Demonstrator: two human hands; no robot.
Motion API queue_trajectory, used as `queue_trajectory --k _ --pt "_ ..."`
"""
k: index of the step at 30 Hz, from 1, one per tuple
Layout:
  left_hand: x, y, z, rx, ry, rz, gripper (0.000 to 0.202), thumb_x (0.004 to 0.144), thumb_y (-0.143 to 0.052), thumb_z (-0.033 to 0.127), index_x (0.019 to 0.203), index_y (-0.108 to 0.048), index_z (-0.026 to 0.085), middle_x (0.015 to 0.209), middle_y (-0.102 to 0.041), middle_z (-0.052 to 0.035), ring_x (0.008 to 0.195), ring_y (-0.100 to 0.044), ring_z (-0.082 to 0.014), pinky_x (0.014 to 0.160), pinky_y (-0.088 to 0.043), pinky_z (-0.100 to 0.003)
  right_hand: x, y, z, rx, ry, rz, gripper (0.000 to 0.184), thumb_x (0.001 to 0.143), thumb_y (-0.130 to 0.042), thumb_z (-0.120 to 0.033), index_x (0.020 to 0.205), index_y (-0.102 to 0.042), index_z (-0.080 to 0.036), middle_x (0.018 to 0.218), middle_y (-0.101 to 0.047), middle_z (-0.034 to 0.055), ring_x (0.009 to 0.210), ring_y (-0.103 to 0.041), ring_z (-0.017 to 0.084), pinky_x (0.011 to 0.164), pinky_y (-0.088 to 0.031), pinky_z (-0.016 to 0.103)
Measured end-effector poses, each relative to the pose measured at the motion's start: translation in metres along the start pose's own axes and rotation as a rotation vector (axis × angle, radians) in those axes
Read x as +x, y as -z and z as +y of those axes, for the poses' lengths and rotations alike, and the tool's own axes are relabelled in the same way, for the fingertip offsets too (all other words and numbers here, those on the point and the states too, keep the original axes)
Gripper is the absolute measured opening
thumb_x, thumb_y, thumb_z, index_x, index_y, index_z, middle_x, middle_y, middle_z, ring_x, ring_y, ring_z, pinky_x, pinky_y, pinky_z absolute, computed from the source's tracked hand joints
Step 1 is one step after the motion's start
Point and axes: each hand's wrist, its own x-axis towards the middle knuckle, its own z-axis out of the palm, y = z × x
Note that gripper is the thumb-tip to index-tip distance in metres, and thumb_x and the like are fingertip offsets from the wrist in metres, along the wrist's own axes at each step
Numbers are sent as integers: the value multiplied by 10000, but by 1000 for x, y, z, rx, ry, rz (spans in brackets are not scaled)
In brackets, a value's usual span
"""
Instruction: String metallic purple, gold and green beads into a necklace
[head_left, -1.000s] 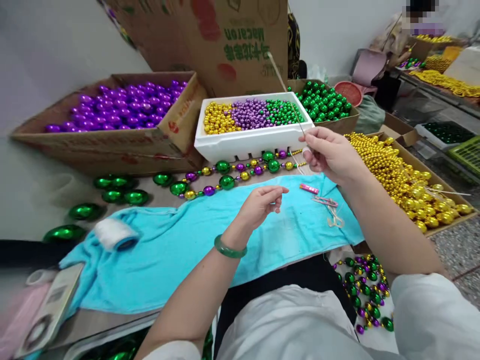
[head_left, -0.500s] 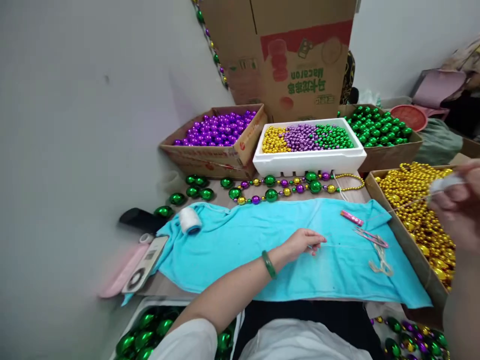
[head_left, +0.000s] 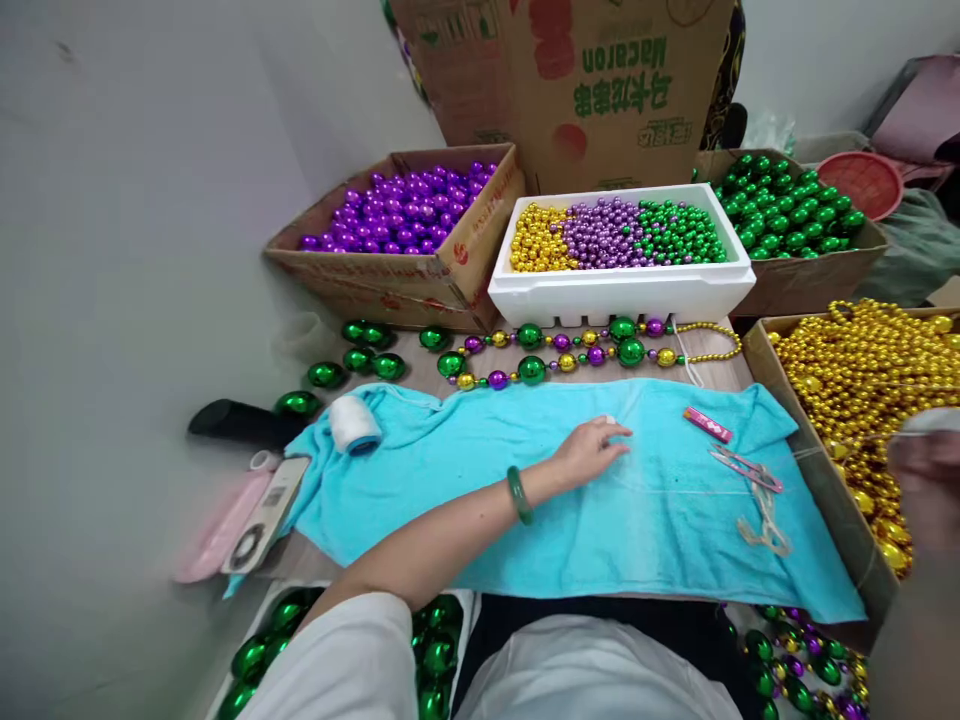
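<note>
My left hand (head_left: 592,450) rests on the turquoise towel (head_left: 487,480), fingers drawn together in a pinch on a thin white thread (head_left: 675,490) that runs right across the cloth. A green bangle sits on that wrist. My right hand (head_left: 926,470) is a blur at the right edge, over the box of gold beads (head_left: 862,370); its fingers seem closed on something pale, but the smear hides what. A finished string of green, purple and gold beads (head_left: 570,355) lies beyond the towel.
A white foam tray (head_left: 622,290) holds gold, purple and green beads. Cardboard boxes of purple balls (head_left: 397,210) and green balls (head_left: 787,215) flank it. A thread spool (head_left: 352,425), pink lighter (head_left: 707,424), snips (head_left: 746,468) and loose green balls (head_left: 360,360) lie around.
My left hand dropped from mid-air onto the towel. My right hand swung from above the foam tray far out to the right, drawing the thread taut. The camera turned left.
</note>
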Motion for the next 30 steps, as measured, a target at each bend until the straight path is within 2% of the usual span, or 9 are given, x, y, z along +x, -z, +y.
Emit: queue_trajectory --k 2,5,8,10,12,16,20,25,30 --pt "22 26 -1 150 -52 100 267 872 -579 269 1096 -702 192 1044 -660 -65 907 -611 -168 894 -491 -322 -19 -18 20 152 -141 141 97 841 -650 -319 928 -637 -279 633 -513 9 577 -532 178 479 -429 317" --pt "63 70 3 332 -146 241 257 894 -544 262 1075 -706 179 1003 -671 -74 924 -618 -184 876 -495 -319 -60 -41 69 102 -270 -51 157 875 -605 -341 928 -626 -195 589 -546 -19 495 -516 129 463 -432 263" --pt "115 110 21 529 -240 334 279 906 -516 263 1084 -706 161 987 -677 -92 959 -617 -207 885 -487 -330 -104 -58 120 8 -294 -226 211 908 -551 -365 953 -632 -175 599 -575 -13 492 -539 121 444 -446 231" --pt "156 129 40 631 -263 381 291 911 -493 252 1080 -707 151 1019 -681 -105 981 -616 -217 891 -479 -338 -125 -66 144 -69 -279 -310 224 912 -545 -368 953 -645 -173 667 -630 13 542 -587 130 493 -492 231" --pt "200 140 59 690 -261 383 295 911 -471 236 1049 -718 153 1052 -689 -107 992 -618 -220 888 -476 -341 -138 -69 158 -126 -258 -327 230 921 -530 -361 956 -653 -170 705 -663 32 565 -613 136 525 -515 229" --pt "282 135 85 748 -237 289 293 871 -465 177 956 -745 163 1019 -718 -99 970 -636 -225 883 -473 -347 -145 -70 168 -175 -202 -312 232 928 -516 -339 964 -674 -173 822 -722 76 661 -676 163 595 -557 232" --pt "333 112 99 733 -227 242 280 851 -492 171 972 -744 170 1035 -720 -106 995 -641 -245 887 -477 -359 -145 -71 170 -213 -124 -303 196 924 -529 -288 967 -691 -186 916 -742 84 777 -715 176 696 -579 228" --pt "355 93 112 764 -111 187 282 766 -557 68 991 -725 93 1037 -700 -173 1015 -642 -285 894 -482 -383 -143 -73 170 -229 -68 -286 185 924 -530 -264 967 -689 -181 905 -747 88 767 -720 182 684 -583 230" --pt "360 82 114 536 -9 249 325 733 -528 -16 1005 -697 40 1081 -665 -221 1077 -601 -326 938 -444 -459 -140 -70 166 -202 -98 -326 165 924 -523 -227 991 -667 -184 895 -738 79 728 -706 164 669 -582 235"
